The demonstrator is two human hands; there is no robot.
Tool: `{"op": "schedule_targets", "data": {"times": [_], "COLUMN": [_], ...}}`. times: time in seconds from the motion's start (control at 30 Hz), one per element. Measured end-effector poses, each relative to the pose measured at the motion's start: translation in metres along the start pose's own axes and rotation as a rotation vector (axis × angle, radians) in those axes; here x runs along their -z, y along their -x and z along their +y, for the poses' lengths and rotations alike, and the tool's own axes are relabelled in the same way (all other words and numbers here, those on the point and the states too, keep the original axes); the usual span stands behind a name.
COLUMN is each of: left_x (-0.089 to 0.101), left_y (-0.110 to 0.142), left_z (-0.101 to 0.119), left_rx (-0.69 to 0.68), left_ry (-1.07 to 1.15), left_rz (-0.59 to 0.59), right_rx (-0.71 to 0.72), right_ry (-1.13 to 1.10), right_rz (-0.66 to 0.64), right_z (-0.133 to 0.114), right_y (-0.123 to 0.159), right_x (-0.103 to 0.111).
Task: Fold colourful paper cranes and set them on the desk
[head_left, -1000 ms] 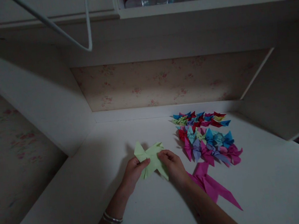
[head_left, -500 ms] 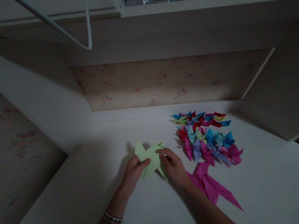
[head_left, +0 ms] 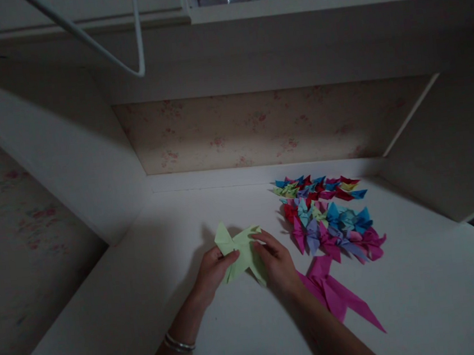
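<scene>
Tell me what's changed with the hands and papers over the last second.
The right hand has shifted its grip: its index finger has stretched away from the person, toward the green paper's far right flap. The left hand keeps its pinch; the pink paper and small folded papers stayed put.

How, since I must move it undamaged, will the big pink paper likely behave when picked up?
The pink paper looks thin, so it is probably light. Its long point may bend easily; the folded middle looks layered and should be stiffer. With angular edges, it seems unlikely to roll.
</scene>
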State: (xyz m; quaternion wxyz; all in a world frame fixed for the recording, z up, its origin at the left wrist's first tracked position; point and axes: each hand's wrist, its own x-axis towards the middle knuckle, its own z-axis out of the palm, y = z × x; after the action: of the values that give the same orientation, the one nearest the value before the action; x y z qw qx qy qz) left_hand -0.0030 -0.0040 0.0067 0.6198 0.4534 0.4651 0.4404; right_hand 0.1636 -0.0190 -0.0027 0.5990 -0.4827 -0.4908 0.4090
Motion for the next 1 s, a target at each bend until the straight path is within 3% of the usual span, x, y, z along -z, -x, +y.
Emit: {"op": "schedule_targets", "data": {"times": [0.1,0.3,0.57,0.8,1.0], "left_x": [0.002,0.001,0.001,0.001,0.003], "left_y": [-0.001,-0.003,0.0,0.0,0.0], "left_z": [-0.004,-0.004,-0.002,-0.002,-0.003], "left_rx": [-0.003,0.009,0.004,0.023,0.019], "left_ry": [-0.006,0.017,0.004,-0.001,-0.01], "left_rz": [-0.011,-0.018,-0.038,-0.126,-0.131], "right_rx": [0.042,-0.083,-0.17,-0.209,-0.288], "right_ry": [-0.011,-0.112,-0.084,-0.11,-0.264], "right_rz": [-0.02,0.054,0.077,0.16,0.222], "right_z": [-0.004,0.0,-0.009,-0.009,-0.015], "right_y": [0.0,0.001,0.002,-0.002,-0.006], "right_x": [0.002,0.001,-0.001,0.0,0.002]}}
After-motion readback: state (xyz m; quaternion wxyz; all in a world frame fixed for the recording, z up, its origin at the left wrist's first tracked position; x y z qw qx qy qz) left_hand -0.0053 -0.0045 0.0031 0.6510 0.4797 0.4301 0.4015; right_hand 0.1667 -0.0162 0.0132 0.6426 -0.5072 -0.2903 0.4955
